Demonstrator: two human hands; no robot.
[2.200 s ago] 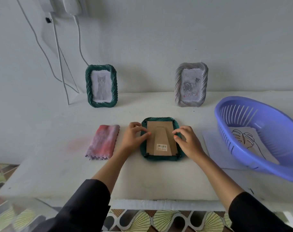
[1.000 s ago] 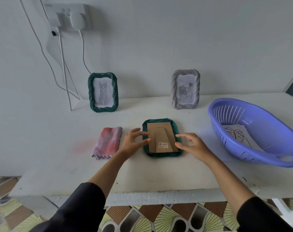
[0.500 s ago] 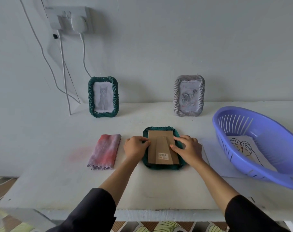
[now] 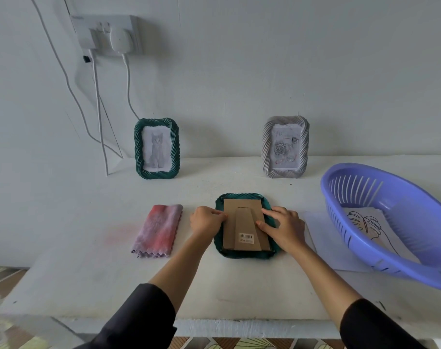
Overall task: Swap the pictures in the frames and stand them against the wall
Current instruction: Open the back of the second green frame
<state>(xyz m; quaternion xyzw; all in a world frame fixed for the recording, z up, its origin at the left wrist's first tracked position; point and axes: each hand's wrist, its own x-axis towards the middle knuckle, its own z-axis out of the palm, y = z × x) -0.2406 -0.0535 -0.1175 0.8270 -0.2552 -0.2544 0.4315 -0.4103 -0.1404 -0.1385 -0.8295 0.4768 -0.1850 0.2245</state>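
Note:
A dark green frame (image 4: 242,197) lies face down in the middle of the white table, its brown cardboard back (image 4: 244,229) with folded stand and barcode sticker facing up. My left hand (image 4: 206,220) rests curled on the frame's left edge, fingertips at the cardboard's side. My right hand (image 4: 284,226) presses on the frame's right edge, thumb on the cardboard. Against the wall stand a green frame with a cat picture (image 4: 157,148) and a grey frame with a rose picture (image 4: 285,147).
A folded pink-grey cloth (image 4: 157,230) lies left of my left hand. At the right a purple plastic basket (image 4: 365,238) holds a leaf line drawing (image 4: 368,224); a blank white sheet (image 4: 325,238) lies under its near side. Cables (image 4: 98,117) hang from a wall socket.
Both hands have closed in onto the sides of the face-down frame; a second ago the right hand hovered open beside it. The frame itself has not moved.

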